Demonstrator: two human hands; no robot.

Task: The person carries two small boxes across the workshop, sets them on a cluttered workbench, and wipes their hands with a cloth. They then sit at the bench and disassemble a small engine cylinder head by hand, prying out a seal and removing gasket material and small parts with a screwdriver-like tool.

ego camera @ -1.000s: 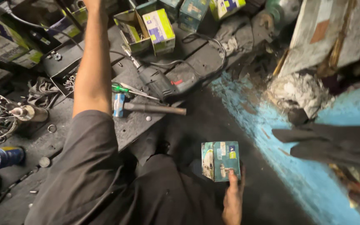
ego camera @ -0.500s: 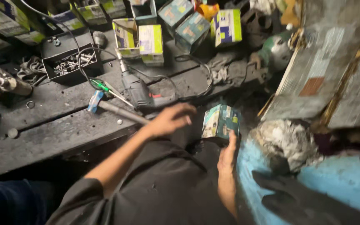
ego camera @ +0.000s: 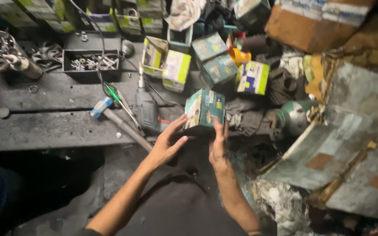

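your two bare hands meet in the middle of the view around a small teal and white printed cardboard box (ego camera: 205,108); it is raised just above the near edge of the dark, grimy bench (ego camera: 44,126), over your lap; your right hand (ego camera: 218,146) is the closer one, its fingers (ego camera: 216,129) pressed flat up the box's right face and lower edge, carrying it; your left hand (ego camera: 168,140) lies just to the lower left, fingers spread wide, tips touching or almost touching the box's left face; i cannot tell which; so the box sits up and away from both palms; it is nearly cube-shaped, its slightly longer axis standing close to upright, top tipped a little away from you, one vertical corner turned toward you; a grey power drill (ego camera: 147,111) and a blue-headed hammer (ego camera: 117,120) lie on the bench just left of it; similar boxes (ego camera: 217,70) are piled behind.
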